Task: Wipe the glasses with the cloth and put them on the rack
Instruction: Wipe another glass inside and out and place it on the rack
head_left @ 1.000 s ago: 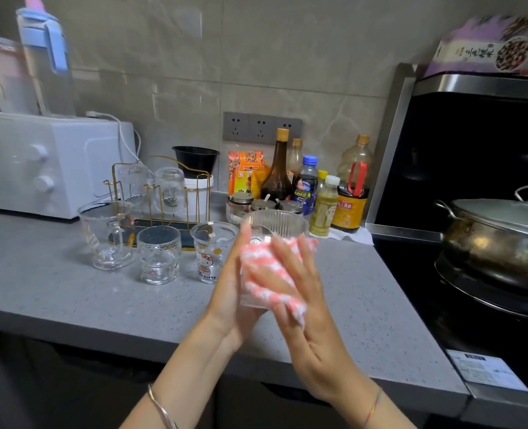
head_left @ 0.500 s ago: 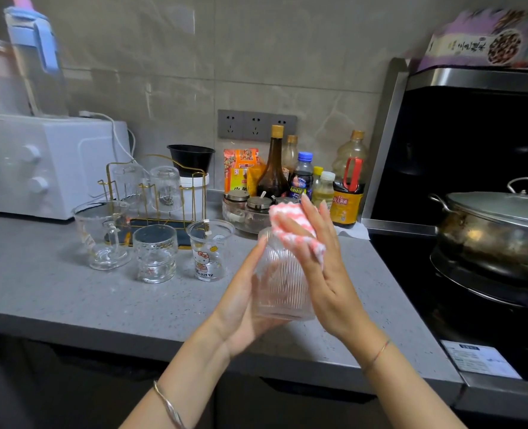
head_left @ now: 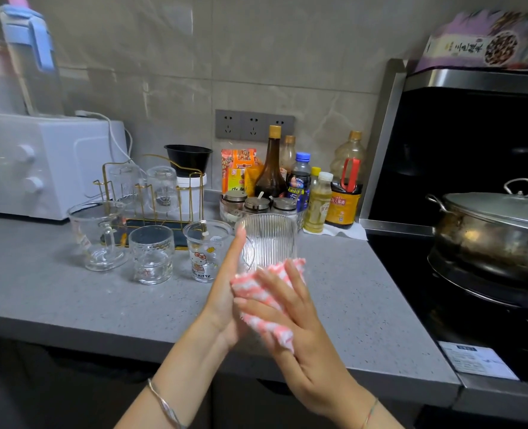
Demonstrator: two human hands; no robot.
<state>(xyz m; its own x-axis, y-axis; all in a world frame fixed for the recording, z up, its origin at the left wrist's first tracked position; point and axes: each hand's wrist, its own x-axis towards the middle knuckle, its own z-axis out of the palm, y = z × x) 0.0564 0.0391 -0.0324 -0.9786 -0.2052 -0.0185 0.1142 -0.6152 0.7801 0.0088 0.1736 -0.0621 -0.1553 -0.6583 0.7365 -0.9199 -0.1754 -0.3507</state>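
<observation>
Glass (head_left: 267, 239) between left hand (head_left: 225, 294) and right hand (head_left: 301, 335), cloth (head_left: 258, 289) seemingly wrapping base.

Pink-and-white checked cloth (head_left: 248, 286) (possibly wavy-striped; blurred); clear vertically ribbed glass tumbler (head_left: 269, 239); gold wire rack (head_left: 145, 187); grey speckled countertop (head_left: 55, 292).

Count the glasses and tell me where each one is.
6. A ribbed glass between the left hand and right hand; a handled mug, a dimpled tumbler and a cartoon cup on the counter; two upturned glasses on the gold rack. More may hide behind.
</observation>
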